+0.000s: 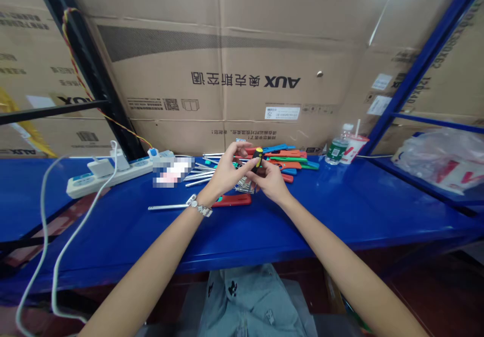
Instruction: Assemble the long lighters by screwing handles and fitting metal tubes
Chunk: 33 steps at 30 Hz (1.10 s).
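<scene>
Both hands meet over the middle of the blue table. A short black and yellow handle [257,159], like a screwdriver's, stands upright between them. My left hand [231,169] has its thumb against the handle, with its other fingers curved behind. My right hand [271,179] pinches the handle's lower part. Under and behind the hands lies a pile of long-necked lighters with red, orange, blue and green handles [289,154]. One red-handled lighter [236,200] lies crosswise nearer the table's front edge, partly behind my left wrist. Small metal pieces [245,185] show below the fingers.
A white power strip [81,185] with plugs and cables is at the left. At the back right stand a water bottle [336,148] and a red-and-white cup [354,149]. A plastic bag [442,158] sits farther right. Cardboard [242,34] backs the table [321,221].
</scene>
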Each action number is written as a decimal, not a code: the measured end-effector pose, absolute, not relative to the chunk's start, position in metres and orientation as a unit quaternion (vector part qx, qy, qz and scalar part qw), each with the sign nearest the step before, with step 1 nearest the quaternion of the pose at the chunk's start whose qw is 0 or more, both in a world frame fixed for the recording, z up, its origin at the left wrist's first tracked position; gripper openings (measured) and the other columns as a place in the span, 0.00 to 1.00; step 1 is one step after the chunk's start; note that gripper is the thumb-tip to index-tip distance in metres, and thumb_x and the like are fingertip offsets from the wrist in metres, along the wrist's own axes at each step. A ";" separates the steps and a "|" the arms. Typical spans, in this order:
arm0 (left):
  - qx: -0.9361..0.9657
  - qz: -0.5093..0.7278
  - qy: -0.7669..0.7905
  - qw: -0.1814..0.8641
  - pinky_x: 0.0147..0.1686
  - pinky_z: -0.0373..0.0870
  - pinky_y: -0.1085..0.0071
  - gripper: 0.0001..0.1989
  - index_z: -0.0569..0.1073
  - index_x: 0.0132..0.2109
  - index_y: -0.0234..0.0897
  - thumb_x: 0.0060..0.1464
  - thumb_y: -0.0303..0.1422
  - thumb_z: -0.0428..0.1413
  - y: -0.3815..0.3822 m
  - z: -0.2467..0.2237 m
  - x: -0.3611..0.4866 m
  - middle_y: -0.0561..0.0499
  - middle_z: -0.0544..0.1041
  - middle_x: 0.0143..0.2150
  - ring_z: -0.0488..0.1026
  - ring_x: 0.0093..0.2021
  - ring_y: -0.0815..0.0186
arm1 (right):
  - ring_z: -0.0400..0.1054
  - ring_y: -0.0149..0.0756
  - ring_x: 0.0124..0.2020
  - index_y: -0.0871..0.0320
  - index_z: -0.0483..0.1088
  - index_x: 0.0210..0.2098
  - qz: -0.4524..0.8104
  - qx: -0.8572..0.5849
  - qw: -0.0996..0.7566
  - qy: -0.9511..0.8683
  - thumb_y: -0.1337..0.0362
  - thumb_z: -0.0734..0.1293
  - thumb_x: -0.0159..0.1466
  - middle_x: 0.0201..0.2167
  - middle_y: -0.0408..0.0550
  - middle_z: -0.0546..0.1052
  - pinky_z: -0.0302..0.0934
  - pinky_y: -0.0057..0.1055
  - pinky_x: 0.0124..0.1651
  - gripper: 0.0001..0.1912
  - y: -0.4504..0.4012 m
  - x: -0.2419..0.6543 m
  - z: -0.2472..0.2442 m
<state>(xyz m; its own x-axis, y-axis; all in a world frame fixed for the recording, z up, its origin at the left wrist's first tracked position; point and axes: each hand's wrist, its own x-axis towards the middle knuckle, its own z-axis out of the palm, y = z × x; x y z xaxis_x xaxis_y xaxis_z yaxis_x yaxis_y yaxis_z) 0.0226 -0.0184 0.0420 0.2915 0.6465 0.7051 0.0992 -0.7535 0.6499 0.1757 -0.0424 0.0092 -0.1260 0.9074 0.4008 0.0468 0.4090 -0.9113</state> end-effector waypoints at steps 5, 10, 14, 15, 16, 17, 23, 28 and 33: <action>0.795 0.462 0.229 0.319 0.38 0.73 0.66 0.13 0.75 0.48 0.39 0.63 0.40 0.55 -0.020 0.041 0.021 0.45 0.78 0.46 0.75 0.40 0.63 | 0.66 0.32 0.20 0.56 0.70 0.30 0.380 -0.359 0.495 -0.694 0.45 0.73 0.57 0.24 0.46 0.77 0.60 0.28 0.21 0.21 -0.043 0.179 0.013; 0.749 0.533 0.262 0.293 0.42 0.72 0.66 0.15 0.71 0.41 0.38 0.51 0.39 0.66 -0.017 0.036 0.025 0.49 0.76 0.40 0.73 0.40 0.65 | 0.68 0.33 0.19 0.53 0.64 0.33 0.382 -0.381 0.531 -0.653 0.46 0.76 0.53 0.23 0.42 0.75 0.61 0.29 0.20 0.23 -0.046 0.172 0.010; 0.756 0.529 0.259 0.286 0.48 0.71 0.63 0.18 0.71 0.49 0.40 0.55 0.40 0.64 -0.017 0.038 0.020 0.46 0.76 0.48 0.73 0.47 0.62 | 0.69 0.33 0.20 0.54 0.64 0.32 0.402 -0.352 0.533 -0.656 0.46 0.74 0.55 0.24 0.43 0.77 0.65 0.31 0.24 0.22 -0.047 0.172 0.009; 0.769 0.512 0.242 0.296 0.50 0.71 0.62 0.18 0.71 0.52 0.40 0.58 0.40 0.61 -0.018 0.039 0.017 0.44 0.76 0.51 0.73 0.50 0.61 | 0.69 0.33 0.21 0.54 0.65 0.32 0.400 -0.343 0.524 -0.669 0.46 0.73 0.57 0.25 0.44 0.77 0.66 0.32 0.26 0.21 -0.048 0.174 0.011; 0.781 0.493 0.223 0.311 0.51 0.71 0.62 0.17 0.71 0.55 0.41 0.61 0.40 0.58 -0.019 0.041 0.015 0.44 0.76 0.53 0.73 0.52 0.60 | 0.69 0.33 0.21 0.55 0.66 0.32 0.396 -0.337 0.514 -0.682 0.46 0.72 0.58 0.27 0.45 0.78 0.67 0.33 0.27 0.20 -0.048 0.175 0.012; 0.790 0.476 0.207 0.326 0.50 0.71 0.62 0.17 0.72 0.55 0.42 0.62 0.41 0.57 -0.019 0.043 0.014 0.43 0.76 0.53 0.73 0.52 0.60 | 0.69 0.33 0.22 0.55 0.67 0.32 0.393 -0.335 0.505 -0.692 0.47 0.72 0.60 0.28 0.46 0.79 0.67 0.33 0.28 0.19 -0.049 0.176 0.013; 0.755 0.533 0.246 0.293 0.43 0.72 0.65 0.16 0.74 0.44 0.38 0.50 0.38 0.67 -0.019 0.043 0.020 0.49 0.77 0.40 0.74 0.40 0.64 | 0.69 0.34 0.21 0.55 0.68 0.35 0.356 -0.375 0.527 -0.674 0.49 0.74 0.57 0.25 0.44 0.78 0.66 0.33 0.27 0.18 -0.048 0.172 0.007; 0.778 0.501 0.231 0.301 0.48 0.71 0.64 0.18 0.74 0.52 0.40 0.57 0.40 0.62 -0.020 0.047 0.015 0.46 0.77 0.50 0.74 0.48 0.62 | 0.70 0.35 0.22 0.55 0.65 0.30 0.371 -0.359 0.534 -0.670 0.50 0.73 0.58 0.26 0.45 0.78 0.67 0.33 0.28 0.18 -0.046 0.174 0.006; 0.779 0.492 0.231 0.314 0.43 0.71 0.65 0.13 0.75 0.46 0.38 0.59 0.40 0.60 -0.019 0.048 0.011 0.46 0.79 0.44 0.75 0.43 0.63 | 0.70 0.34 0.23 0.56 0.71 0.38 0.352 -0.356 0.501 -0.706 0.49 0.70 0.62 0.28 0.46 0.79 0.67 0.33 0.30 0.17 -0.049 0.176 0.009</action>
<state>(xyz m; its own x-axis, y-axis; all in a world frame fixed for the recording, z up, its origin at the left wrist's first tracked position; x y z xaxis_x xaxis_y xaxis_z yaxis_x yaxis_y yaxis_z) 0.0114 -0.0188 0.0484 0.4095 0.6687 0.6206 0.0516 -0.6962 0.7160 0.1765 -0.0493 0.0091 -0.2446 0.8555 0.4564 0.1494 0.4983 -0.8540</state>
